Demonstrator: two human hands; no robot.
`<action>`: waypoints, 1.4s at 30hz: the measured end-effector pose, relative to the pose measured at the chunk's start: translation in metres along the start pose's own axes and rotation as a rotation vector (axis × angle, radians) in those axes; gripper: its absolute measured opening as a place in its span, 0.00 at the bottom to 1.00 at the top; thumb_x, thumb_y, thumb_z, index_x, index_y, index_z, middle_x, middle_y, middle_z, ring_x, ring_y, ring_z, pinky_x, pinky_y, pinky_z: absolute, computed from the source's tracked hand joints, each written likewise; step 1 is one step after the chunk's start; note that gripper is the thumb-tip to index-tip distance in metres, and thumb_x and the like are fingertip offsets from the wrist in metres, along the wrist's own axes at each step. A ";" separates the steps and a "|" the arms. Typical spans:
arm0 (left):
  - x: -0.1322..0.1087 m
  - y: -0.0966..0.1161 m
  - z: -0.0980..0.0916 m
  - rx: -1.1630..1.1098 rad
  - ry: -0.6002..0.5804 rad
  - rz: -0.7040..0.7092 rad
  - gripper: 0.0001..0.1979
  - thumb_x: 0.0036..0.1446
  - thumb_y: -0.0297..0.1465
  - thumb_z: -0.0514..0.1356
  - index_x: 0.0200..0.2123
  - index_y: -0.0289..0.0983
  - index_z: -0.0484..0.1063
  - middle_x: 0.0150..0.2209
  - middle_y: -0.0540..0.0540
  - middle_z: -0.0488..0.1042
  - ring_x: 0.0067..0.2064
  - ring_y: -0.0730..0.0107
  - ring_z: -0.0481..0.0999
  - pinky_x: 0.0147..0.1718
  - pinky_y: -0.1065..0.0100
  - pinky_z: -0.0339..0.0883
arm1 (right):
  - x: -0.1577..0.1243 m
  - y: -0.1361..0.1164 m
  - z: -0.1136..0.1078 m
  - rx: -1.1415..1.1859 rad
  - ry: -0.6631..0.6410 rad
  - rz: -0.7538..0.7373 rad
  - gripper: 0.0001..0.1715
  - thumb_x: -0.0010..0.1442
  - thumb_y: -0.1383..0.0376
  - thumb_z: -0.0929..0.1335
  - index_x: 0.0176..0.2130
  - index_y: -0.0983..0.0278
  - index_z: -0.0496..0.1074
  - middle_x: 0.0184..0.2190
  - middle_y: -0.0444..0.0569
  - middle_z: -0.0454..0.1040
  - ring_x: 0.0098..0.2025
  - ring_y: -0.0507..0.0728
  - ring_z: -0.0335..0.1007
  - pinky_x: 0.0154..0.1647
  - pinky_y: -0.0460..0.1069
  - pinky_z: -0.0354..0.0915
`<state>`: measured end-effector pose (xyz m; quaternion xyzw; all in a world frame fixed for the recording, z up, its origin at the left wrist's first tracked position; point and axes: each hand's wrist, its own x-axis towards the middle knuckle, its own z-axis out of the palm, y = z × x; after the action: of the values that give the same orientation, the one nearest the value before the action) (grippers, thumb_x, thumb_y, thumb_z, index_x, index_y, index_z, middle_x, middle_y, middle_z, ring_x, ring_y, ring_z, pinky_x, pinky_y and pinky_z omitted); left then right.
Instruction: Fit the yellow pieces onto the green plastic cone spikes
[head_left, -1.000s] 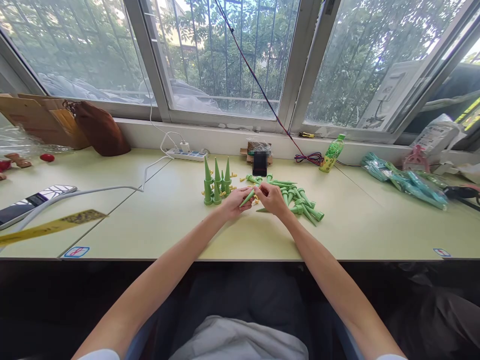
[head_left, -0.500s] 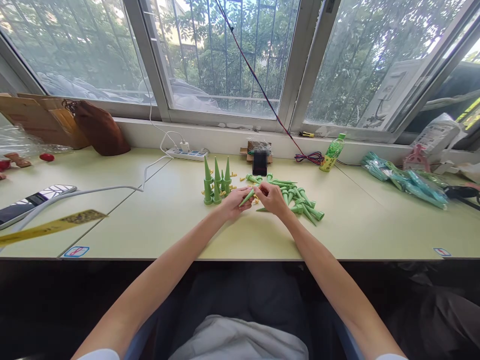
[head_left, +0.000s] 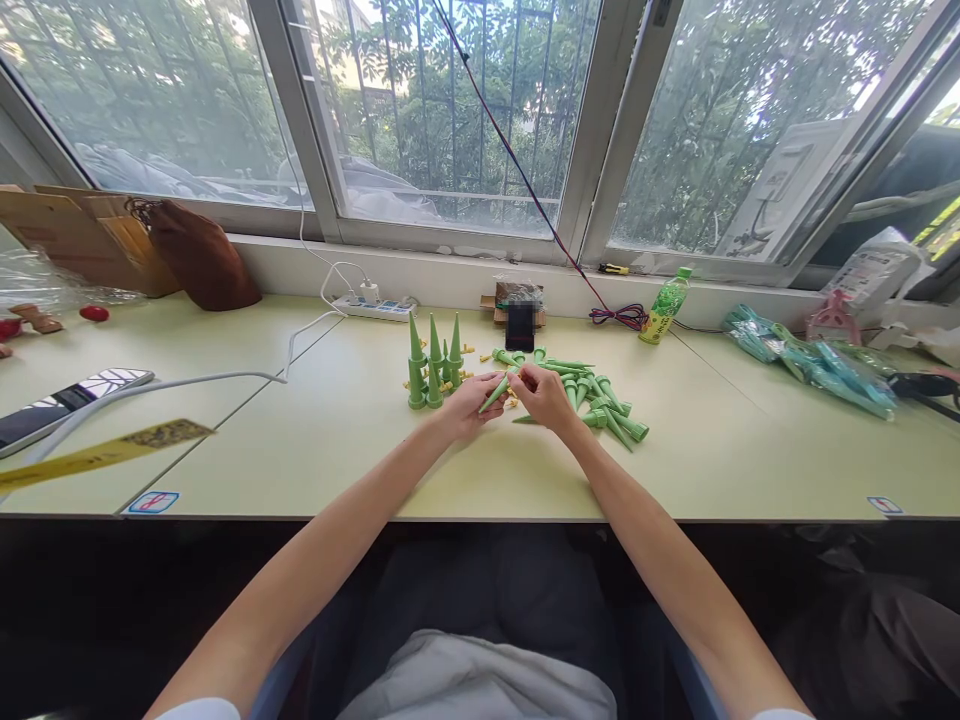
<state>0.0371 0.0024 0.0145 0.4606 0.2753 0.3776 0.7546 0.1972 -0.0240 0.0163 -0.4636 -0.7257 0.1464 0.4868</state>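
A green plastic watering spike (head_left: 493,394) lies slantwise in my left hand (head_left: 471,402), its pointed end toward me and to the left. My right hand (head_left: 546,397) pinches the upper end of the same spike; its fingers hide that end and any small part there. Left of my hands, several green spikes (head_left: 433,365) stand upright in a group, tips up, with small yellow valves (head_left: 466,349) showing around them. Beside and beyond my right hand is a loose pile of green spikes (head_left: 600,400) lying down. More yellow pieces show partly under my hands.
A dark phone (head_left: 520,326) leans against a small box behind the spikes. Further back are a power strip (head_left: 379,308) and a green-labelled bottle (head_left: 665,308). A white cable (head_left: 225,378) crosses the left side, and teal plastic packets (head_left: 817,362) lie to the right.
Almost nothing differs. Both hands stay on the spike in the same place, with at most a slight shift of the right fingers.
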 end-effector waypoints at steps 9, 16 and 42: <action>-0.003 0.003 0.004 -0.001 0.012 -0.017 0.09 0.63 0.30 0.62 0.31 0.34 0.69 0.20 0.52 0.63 0.15 0.83 0.53 0.12 0.78 0.46 | 0.000 -0.001 0.000 0.005 0.010 -0.014 0.22 0.62 0.52 0.63 0.23 0.60 0.55 0.18 0.39 0.54 0.23 0.50 0.49 0.26 0.47 0.52; -0.004 0.006 0.008 -0.003 0.050 0.001 0.08 0.63 0.30 0.62 0.31 0.35 0.68 0.20 0.53 0.62 0.15 0.83 0.53 0.12 0.78 0.47 | -0.001 -0.002 0.000 0.008 0.011 -0.023 0.24 0.63 0.49 0.63 0.24 0.60 0.56 0.18 0.39 0.54 0.23 0.50 0.49 0.26 0.47 0.52; -0.005 0.007 0.008 0.449 0.302 0.332 0.30 0.49 0.47 0.71 0.49 0.37 0.70 0.21 0.55 0.69 0.18 0.79 0.60 0.18 0.74 0.51 | 0.000 0.003 0.005 0.069 0.013 0.007 0.31 0.71 0.45 0.52 0.29 0.61 0.62 0.23 0.44 0.65 0.25 0.52 0.59 0.30 0.48 0.56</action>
<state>0.0384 -0.0034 0.0243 0.5930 0.3818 0.4895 0.5128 0.1951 -0.0209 0.0121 -0.4501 -0.7154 0.1703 0.5066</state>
